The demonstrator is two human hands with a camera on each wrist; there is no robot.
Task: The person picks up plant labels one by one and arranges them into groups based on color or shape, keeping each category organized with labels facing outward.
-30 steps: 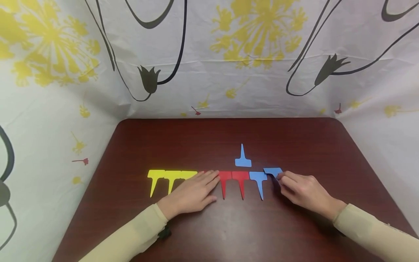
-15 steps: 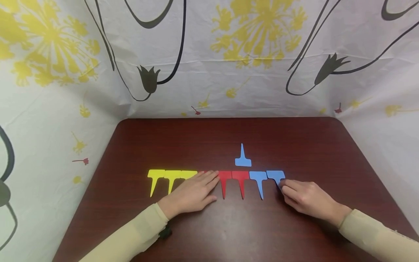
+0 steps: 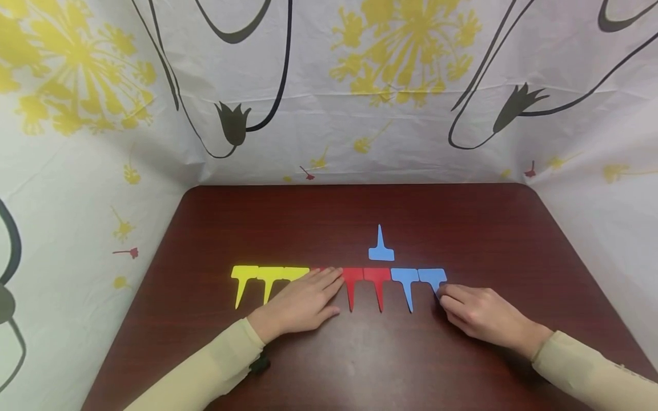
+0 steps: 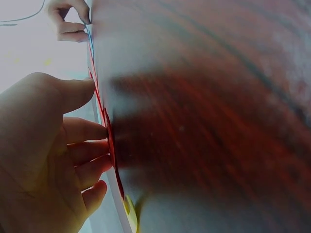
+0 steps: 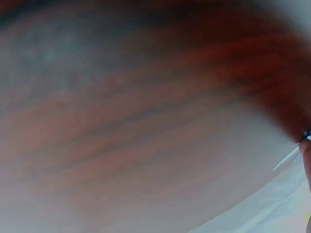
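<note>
T-shaped plastic plant labels form a row across the table: yellow ones (image 3: 245, 273), then red ones (image 3: 377, 275), then two blue. My left hand (image 3: 298, 305) rests with straight fingers over the yellow-red join, hiding part of the row; in the left wrist view its fingertips touch a red label (image 4: 112, 145). The right hand (image 3: 483, 314) pinches the pointed stem of the rightmost blue label (image 3: 432, 275), whose head lies beside the other blue label (image 3: 404, 275). In the right wrist view only a fingertip (image 5: 307, 153) shows at the edge.
Another blue label (image 3: 381, 253) lies behind the row, its point facing away. The dark red-brown table (image 3: 354, 365) has rounded far corners. A white patterned cloth (image 3: 329, 131) hangs around its back and sides.
The rightmost blue label, tilted and overlapping its neighbour earlier, has shifted right and come down level with the row. My right hand moved slightly right and nearer with it; the left stayed still.
</note>
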